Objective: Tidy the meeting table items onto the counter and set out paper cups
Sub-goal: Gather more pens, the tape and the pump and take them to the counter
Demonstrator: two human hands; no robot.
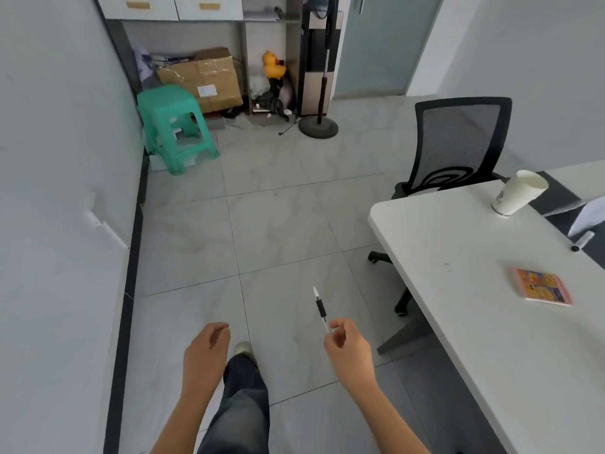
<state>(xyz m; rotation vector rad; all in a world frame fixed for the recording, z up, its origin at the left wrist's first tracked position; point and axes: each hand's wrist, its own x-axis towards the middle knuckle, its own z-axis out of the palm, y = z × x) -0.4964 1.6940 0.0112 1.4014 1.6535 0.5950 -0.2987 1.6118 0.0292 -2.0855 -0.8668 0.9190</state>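
Note:
My right hand (347, 347) pinches a white and black pen (320, 308) by its lower end, tip pointing up, out over the tiled floor to the left of the white meeting table (474, 290). My left hand (204, 348) hangs loosely curled with nothing in it. On the table stand a white paper cup (517, 196) near the far edge, a small pink and orange booklet (541, 286) lying flat, and a black-tipped marker (582, 241) at the right edge beside some white paper (589, 214).
A black mesh office chair (458, 145) stands at the table's far end. A green plastic stool (175, 126), a cardboard box (206, 78), a yellow duck toy (274, 64) and a floor fan stand (319, 126) sit by the far shelving. A wall runs along the left.

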